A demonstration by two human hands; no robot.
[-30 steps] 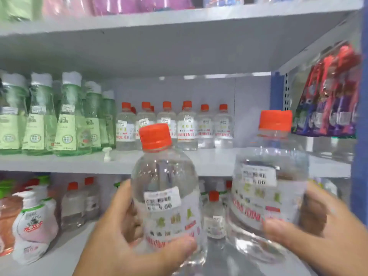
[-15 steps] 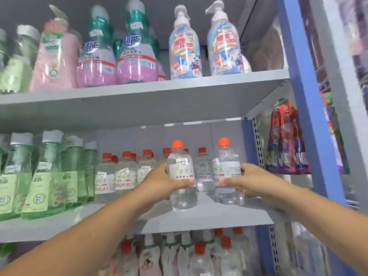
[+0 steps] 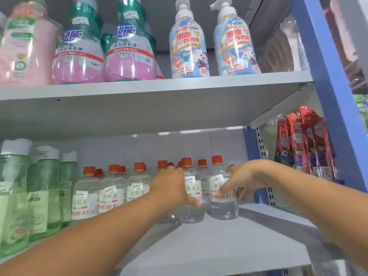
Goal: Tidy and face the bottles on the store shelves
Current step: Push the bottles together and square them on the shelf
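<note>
Two bare arms reach from the bottom of the view up to a grey store shelf [image 3: 229, 242]. Near the centre, the left hand [image 3: 171, 188] wraps around a clear bottle with an orange cap [image 3: 192, 198], thumb across its label, fingers curled behind it. At about three o'clock from it, the right hand [image 3: 244, 179] grips a second clear orange-capped bottle [image 3: 223, 196], thumb pressed on the label front and fingers round the far side. Both bottles stand upright on the shelf, just beside each other, price stickers facing forward. At nine o'clock from the left hand runs a row of matching clear bottles [image 3: 111, 194], also upright. Farther toward nine o'clock stand tall green bottles with white caps [image 3: 41, 192]. On the shelf above, at twelve o'clock, sit pink detergent bottles [image 3: 129, 54] and two blue-and-white pump bottles [image 3: 189, 44]. At two o'clock, red and purple packets [image 3: 304, 144] hang beside a blue upright post [image 3: 330, 92].
</note>
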